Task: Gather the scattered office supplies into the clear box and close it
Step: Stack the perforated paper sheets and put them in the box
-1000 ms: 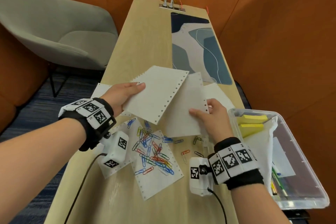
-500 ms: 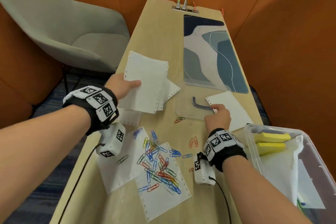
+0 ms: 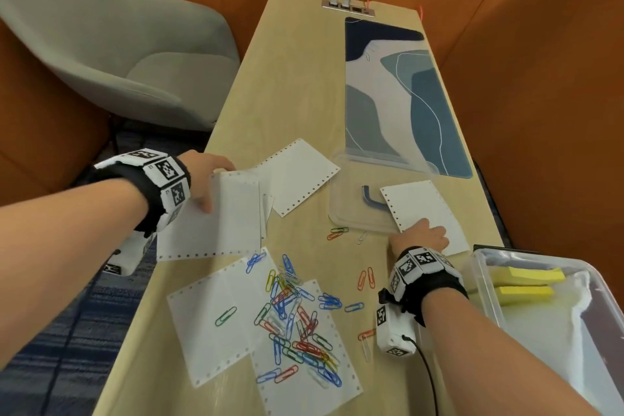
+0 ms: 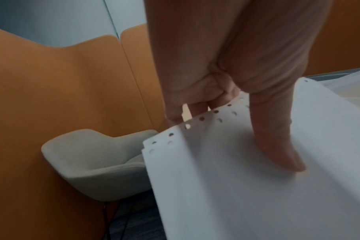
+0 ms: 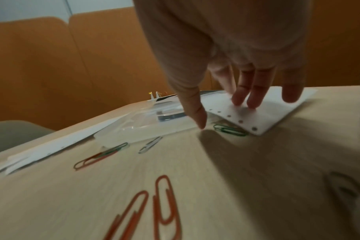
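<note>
My left hand (image 3: pixel 206 179) pinches a stack of white perforated sheets (image 3: pixel 219 219) at the table's left edge, thumb on top (image 4: pixel 277 142), fingers curled beneath. One sheet (image 3: pixel 297 176) lies loose beside it. My right hand (image 3: pixel 422 235) presses straight fingers (image 5: pixel 249 91) on another white sheet (image 3: pixel 425 209) that overlaps the clear lid (image 3: pixel 354 203). Coloured paper clips (image 3: pixel 293 321) lie scattered over two sheets (image 3: pixel 216 314) near the front. The clear box (image 3: pixel 547 331) stands open at the right with yellow sticky notes (image 3: pixel 526 284) inside.
A blue patterned desk mat (image 3: pixel 398 94) covers the far right of the wooden table (image 3: pixel 297 71). A power outlet strip (image 3: pixel 347 5) sits at the far end. A grey chair (image 3: pixel 101 37) stands to the left, and orange walls enclose the table.
My left hand has brought its sheets down and left toward the table edge. My right hand stays on the sheet by the lid. The view has shifted left.
</note>
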Available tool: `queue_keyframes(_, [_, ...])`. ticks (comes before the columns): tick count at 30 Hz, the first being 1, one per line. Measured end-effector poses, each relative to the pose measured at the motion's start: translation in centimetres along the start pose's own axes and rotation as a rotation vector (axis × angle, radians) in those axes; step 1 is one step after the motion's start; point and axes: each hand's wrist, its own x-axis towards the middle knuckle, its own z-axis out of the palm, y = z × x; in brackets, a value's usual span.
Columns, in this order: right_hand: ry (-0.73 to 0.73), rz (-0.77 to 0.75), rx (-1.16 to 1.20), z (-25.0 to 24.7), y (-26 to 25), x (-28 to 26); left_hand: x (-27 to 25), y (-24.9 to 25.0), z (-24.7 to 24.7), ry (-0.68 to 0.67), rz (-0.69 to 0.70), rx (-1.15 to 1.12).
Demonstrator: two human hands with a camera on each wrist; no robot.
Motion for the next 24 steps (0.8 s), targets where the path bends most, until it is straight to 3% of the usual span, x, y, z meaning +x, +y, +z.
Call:
queue_keyframes(4, [0.003, 0.009, -0.081, 0.2, -0.4, 0.1, 1.1, 0.7, 1.1, -0.033, 0.01, 0.029])
queue_keyframes(12, [0.058, -0.017, -0.024, -1.2, -2.2, -0.2, 2.6, 0.4, 3.1, -0.106, -0.017, 0.092])
queue_keyframes(17, [0.252, -0.234, 0.338, -5.3, -5.5, -1.8, 2.5, 1.0, 3.2, -0.055, -0.051, 0.304])
queue_keyframes(19, [0.3, -0.337, 0.532, -6.3, -7.1, -3.3, 2.5, 1.1, 3.5, -0.044, -0.018, 0.284])
queue_keyframes(21, [0.217, -0.375, 0.656, -6.1, -8.4, -4.2, 2.4, 0.9, 3.5, -0.032, 0.014, 0.185])
queue_keyframes(24, [-0.15, -0.297, 0.701, -3.7, -9.6, -4.3, 2.1, 0.4, 3.7, -0.04, -0.014, 0.125])
